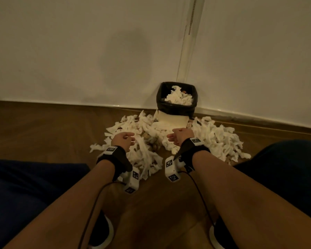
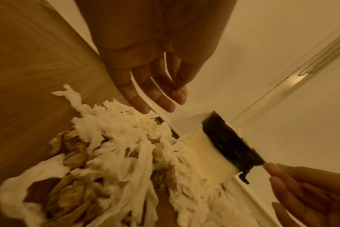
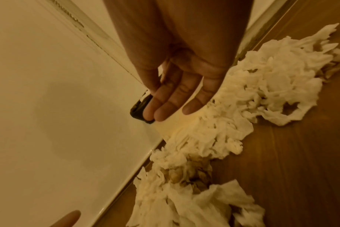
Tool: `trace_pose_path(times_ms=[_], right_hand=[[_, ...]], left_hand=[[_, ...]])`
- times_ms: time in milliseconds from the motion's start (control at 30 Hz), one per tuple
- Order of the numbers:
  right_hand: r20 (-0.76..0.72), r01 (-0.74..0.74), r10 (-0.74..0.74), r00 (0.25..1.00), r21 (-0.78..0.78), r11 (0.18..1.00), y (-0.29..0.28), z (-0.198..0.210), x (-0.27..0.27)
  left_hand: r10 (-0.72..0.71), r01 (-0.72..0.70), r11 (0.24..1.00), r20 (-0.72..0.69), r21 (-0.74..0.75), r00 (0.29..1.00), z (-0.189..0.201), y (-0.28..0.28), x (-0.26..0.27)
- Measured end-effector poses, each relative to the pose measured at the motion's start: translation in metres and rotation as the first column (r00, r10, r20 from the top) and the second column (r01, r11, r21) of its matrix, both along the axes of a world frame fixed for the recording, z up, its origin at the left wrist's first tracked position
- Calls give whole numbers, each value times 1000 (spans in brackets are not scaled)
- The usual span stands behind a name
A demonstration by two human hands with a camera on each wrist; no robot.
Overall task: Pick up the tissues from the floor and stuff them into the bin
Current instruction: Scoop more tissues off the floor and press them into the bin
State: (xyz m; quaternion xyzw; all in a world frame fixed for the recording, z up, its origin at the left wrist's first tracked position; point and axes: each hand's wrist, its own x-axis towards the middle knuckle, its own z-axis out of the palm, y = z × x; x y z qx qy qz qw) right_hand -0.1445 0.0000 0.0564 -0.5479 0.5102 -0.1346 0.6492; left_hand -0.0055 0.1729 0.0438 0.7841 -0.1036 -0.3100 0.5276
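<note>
Both hands, left [image 1: 124, 140] and right [image 1: 180, 136], hover relaxed and empty at frame centre over the tissues [image 1: 147, 155] spread wide on the floor, the bin [image 1: 176, 106] just above them by the wall.

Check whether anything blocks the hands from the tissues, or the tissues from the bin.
Nothing visible does. The left hand and right hand hover open over the tissues. The bin is open-topped but already heaped.

Soft, crumpled white paper tissues [image 1: 217, 139] lie on the smooth, grained brown wooden floor [image 1: 43, 126]; a crinkly glossy black plastic liner [image 1: 176, 106] wraps the cream bin [image 1: 171, 120].
</note>
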Motion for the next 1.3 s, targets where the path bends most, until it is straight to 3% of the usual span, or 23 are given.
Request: trace_pose_path(times_ms=[200,333,500,733,833,1033,1200,1300], right_hand=[[-50,-6,8,999,32,999,19,-39,0],[-84,-11,18,996,93,996,26,-60,0],[-105,-61,75,992,131,990,35,-78,4],[-193,-109,138,971,156,982,44,-103,0],[-222,-124,157,962,156,980,46,-115,-4],[-272,-198,225,936,123,972,52,-137,-8],[-292,-205,222,930,88,975,55,-148,-8],[-294,-198,212,932,78,977,55,-152,-9]], left_hand=[[64,-62,993,-15,97,998,-44,24,-2],[15,-38,970,95,242,995,-69,37,-3],[74,-99,949,95,299,993,-95,41,-12],[110,-142,876,94,462,989,-116,42,-25],[161,-203,862,127,465,979,-123,40,-38],[115,-216,798,209,563,971,-135,31,-50],[246,-295,779,163,554,955,-140,13,-48],[208,-267,770,168,580,964,-148,9,-50]])
